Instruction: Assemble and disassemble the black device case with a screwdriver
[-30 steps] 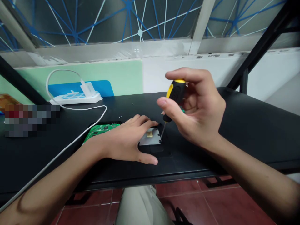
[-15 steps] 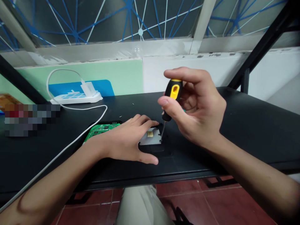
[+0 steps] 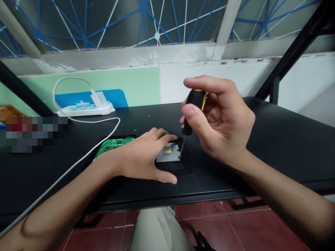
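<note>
The right hand [image 3: 222, 118] grips the black-and-yellow screwdriver [image 3: 195, 104], its index finger over the top of the handle and its thumb against the near side. The screwdriver leans slightly, and its thin shaft runs down to the right near corner of the silver metal plate [image 3: 171, 157]. The left hand [image 3: 141, 153] lies palm down with its fingers spread, grasping nothing, over the left part of that plate, its thumb pointing right on the near side. 1 small yellowish square [image 3: 168, 149] sits on the plate. The green circuit board [image 3: 115, 143] shows beyond the left wrist, on the black table [image 3: 222, 181]. Farther back, 1 white charger [image 3: 98, 100] stands in the white power strip [image 3: 86, 109], and a white cable [image 3: 78, 161] curves from it across the table.
</note>
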The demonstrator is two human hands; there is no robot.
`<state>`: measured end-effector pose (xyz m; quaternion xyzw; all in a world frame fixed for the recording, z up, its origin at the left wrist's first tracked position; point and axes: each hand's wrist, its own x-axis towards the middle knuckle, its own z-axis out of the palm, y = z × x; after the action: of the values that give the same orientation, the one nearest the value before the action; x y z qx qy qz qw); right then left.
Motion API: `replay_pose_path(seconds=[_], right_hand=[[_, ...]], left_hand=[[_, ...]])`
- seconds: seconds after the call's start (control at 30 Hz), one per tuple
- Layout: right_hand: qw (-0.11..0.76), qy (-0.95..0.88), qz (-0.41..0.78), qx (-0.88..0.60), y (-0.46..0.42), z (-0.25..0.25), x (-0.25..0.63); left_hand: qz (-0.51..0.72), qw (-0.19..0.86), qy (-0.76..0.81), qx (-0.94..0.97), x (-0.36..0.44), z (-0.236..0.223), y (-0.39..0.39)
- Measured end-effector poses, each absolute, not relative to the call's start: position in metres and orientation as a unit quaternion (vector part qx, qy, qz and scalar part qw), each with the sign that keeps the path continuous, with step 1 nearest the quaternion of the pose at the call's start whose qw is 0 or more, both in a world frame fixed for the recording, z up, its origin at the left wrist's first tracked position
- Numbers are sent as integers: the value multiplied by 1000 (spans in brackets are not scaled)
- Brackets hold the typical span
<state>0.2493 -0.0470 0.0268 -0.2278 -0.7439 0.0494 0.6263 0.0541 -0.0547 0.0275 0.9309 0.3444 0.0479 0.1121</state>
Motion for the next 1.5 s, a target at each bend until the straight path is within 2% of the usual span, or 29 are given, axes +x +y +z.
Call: replay_pose_path(seconds=[0.17, 0.4, 0.77, 1.0, 1.37, 1.5], right_hand=[[653, -732, 22, -191, -47, 27, 248], [621, -748, 116, -202, -49, 24, 249], [642, -736, 19, -213, -46, 27, 250], [623, -749, 112, -197, -50, 25, 249], [627, -758, -5, -180, -47, 31, 249], [643, -748, 12, -162, -46, 27, 249]], left_hand=[[54, 121, 342, 930, 54, 28, -55], [46, 110, 343, 932, 54, 28, -55], [51, 121, 341, 931, 54, 27, -55], [48, 112, 344, 931, 53, 27, -54], [43, 112, 339, 933, 54, 27, -54], [53, 107, 339, 933, 53, 25, -54]])
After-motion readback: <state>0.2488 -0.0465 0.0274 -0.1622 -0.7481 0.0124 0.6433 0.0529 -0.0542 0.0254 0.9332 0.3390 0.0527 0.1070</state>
